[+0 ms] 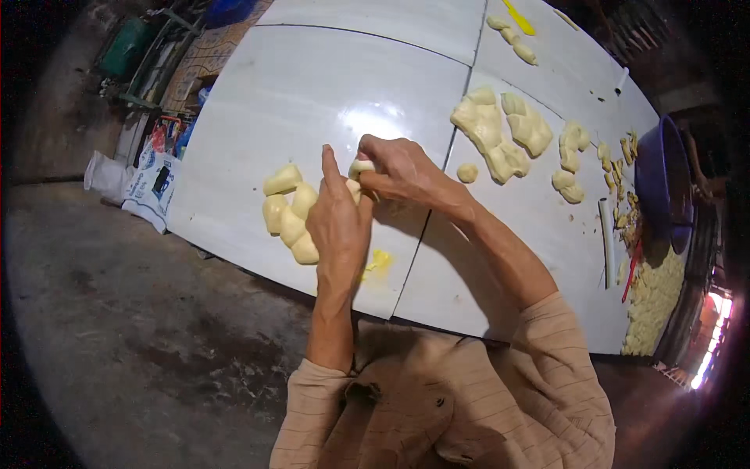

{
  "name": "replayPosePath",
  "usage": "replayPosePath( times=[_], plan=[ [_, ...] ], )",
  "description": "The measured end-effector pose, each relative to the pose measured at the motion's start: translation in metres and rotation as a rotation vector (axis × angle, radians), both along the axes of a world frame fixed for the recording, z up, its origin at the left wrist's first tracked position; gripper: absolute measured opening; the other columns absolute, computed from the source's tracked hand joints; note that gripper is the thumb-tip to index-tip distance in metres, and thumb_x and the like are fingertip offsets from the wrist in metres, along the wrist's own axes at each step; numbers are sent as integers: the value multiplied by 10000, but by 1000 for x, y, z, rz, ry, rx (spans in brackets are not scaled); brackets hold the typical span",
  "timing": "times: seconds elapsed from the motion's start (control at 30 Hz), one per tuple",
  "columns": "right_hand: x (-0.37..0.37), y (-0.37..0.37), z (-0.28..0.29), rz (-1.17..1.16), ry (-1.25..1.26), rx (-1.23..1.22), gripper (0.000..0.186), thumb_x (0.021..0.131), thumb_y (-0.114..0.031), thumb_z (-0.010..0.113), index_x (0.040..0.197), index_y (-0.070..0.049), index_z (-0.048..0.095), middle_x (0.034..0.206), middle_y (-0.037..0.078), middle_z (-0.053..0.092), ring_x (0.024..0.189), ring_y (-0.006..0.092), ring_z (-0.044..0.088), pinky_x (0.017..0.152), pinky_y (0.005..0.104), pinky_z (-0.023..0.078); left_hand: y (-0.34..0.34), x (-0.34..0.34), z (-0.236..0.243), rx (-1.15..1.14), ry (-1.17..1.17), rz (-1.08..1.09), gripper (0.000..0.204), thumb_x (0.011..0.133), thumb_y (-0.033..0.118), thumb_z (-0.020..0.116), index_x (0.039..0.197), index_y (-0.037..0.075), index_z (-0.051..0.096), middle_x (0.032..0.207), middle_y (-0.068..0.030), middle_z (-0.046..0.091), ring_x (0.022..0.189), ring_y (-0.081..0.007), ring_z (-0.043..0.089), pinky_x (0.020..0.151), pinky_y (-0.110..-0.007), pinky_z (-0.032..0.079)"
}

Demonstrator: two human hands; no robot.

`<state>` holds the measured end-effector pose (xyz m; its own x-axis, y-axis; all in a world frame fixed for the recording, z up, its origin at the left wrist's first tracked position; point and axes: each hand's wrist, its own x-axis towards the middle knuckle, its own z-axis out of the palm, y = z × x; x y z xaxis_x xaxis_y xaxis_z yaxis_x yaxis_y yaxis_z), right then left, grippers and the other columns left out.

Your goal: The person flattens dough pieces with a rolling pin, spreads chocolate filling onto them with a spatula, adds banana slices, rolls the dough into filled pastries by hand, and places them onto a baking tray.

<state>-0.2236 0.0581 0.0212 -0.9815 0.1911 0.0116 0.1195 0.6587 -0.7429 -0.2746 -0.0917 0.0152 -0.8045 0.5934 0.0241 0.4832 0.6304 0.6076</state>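
My right hand (402,172) is closed round a pale dough piece (360,167) above the white tabletop (242,102). Beside it, my left hand (336,215) has its index finger stretched out and its other fingers curled in against the dough, partly hidden. Several smooth dough lumps (291,223) lie just left of my left hand. A yellow smear (379,262) marks the table below my hands. To the right sit a small dough ball (467,172) and large folded dough slabs (492,137).
Smaller dough strips (570,148), a white rod (604,242), a red utensil (631,270) and a purple tub (664,184) are on the right. A yellow utensil (519,17) lies at the top. Sacks (152,184) stand left of the table, above bare concrete floor (141,328).
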Motion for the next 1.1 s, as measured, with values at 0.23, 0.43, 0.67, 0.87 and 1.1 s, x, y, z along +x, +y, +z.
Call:
replayPosePath(
  times=[0.23,0.43,0.67,0.87,1.1],
  plan=[
    [49,23,12,-517,101,-714,192,809,-120,647,957,-52,546,759,-37,503,667,65,446,613,229,368,-3,3,-15,-250,249,-227,437,973,142,560,1399,46,542,1317,-204,578,1213,-338,550,971,-467,482],
    [171,40,55,-730,373,-846,354,840,-56,650,1180,-32,557,948,36,651,913,109,608,853,262,475,-13,-6,-35,-307,323,-253,467,1012,178,430,1435,-17,470,1469,-258,462,1345,-409,447,1111,-514,368],
    [313,-4,43,-931,-15,-645,225,873,-26,636,1097,-12,624,1006,85,665,904,156,648,776,294,542,-30,-10,-3,-67,118,-248,605,1003,210,539,1534,-7,347,1537,-242,418,1414,-398,410,1162,-441,333],
    [355,-19,5,-881,69,-1088,255,907,-108,648,1149,-27,632,1060,74,650,923,158,637,788,310,527,-10,80,2,131,126,-430,452,963,153,643,1386,12,564,1450,-216,528,1340,-384,503,1106,-438,403],
    [373,-20,-3,-689,188,156,537,940,-279,666,1363,22,528,1337,209,589,1231,407,554,1053,469,430,11,237,0,-18,181,-1060,644,881,233,717,1455,53,488,1483,-178,501,1357,-325,492,1083,-468,413]
  ],
)
